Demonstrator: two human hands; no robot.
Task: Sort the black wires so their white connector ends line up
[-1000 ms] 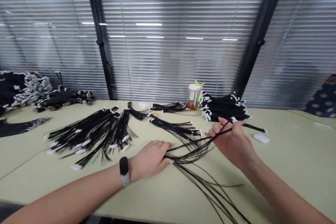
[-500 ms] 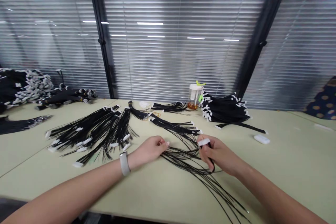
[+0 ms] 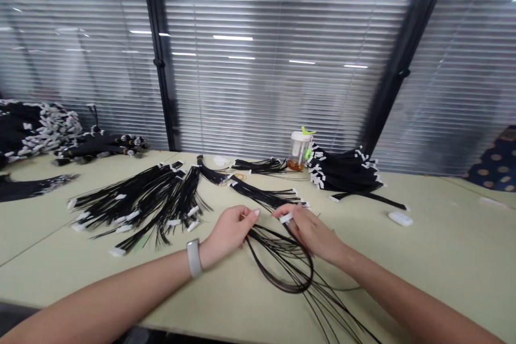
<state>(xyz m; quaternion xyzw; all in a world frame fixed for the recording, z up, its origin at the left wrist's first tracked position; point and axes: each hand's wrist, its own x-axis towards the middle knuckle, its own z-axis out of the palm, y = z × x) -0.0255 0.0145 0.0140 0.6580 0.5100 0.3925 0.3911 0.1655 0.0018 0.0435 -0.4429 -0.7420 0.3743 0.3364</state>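
Note:
A bundle of thin black cables [image 3: 287, 266] lies on the pale green table [image 3: 435, 258] in front of me, bent into a loop. My right hand [image 3: 312, 231] is closed on the end of that bundle, where a small white tag shows at my fingertips. My left hand [image 3: 229, 228], with a watch band on the wrist, is curled with its fingertips pinched at the other end of the loop, close to the right hand. The loose cable ends trail away to the lower right.
More black cables with white tags [image 3: 137, 204] fan out at the left. A black stack with white tags [image 3: 346, 172] and a clear jar [image 3: 299, 149] stand at the back. A small white piece [image 3: 400, 219] lies at the right. Blinds close off the far side.
My right hand came down from a raised spot at the right and moved left toward my left hand, folding the cable bundle into a loop. My left hand lifted from flat to pinching.

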